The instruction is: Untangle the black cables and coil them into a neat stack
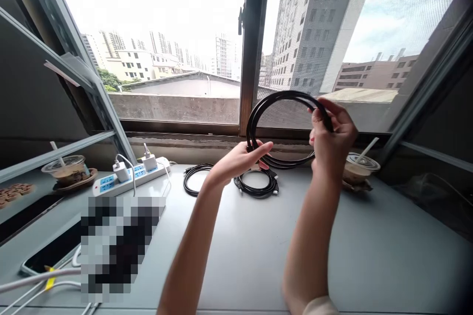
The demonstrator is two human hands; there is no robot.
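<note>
A large loop of black cable (284, 96) is held up above the table, in front of the window. My right hand (332, 128) is closed round the loop's right side. At its lower left side, my left hand (246, 160) holds the cable between the thumb and the other fingers, which are partly hidden. Below the hands, two smaller coiled cables lie on the table: a black coil with light plugs (258, 189) under my left hand, and another black coil (190, 182) to its left, partly covered by my left wrist.
A white power strip (131, 177) with two plugged-in chargers lies at the left. Drink cups stand at the left (68, 170) and right (360, 167). A phone (55, 251), white cables and a blurred-out patch occupy the near left of the grey table (251, 256). A window frame (253, 49) rises behind.
</note>
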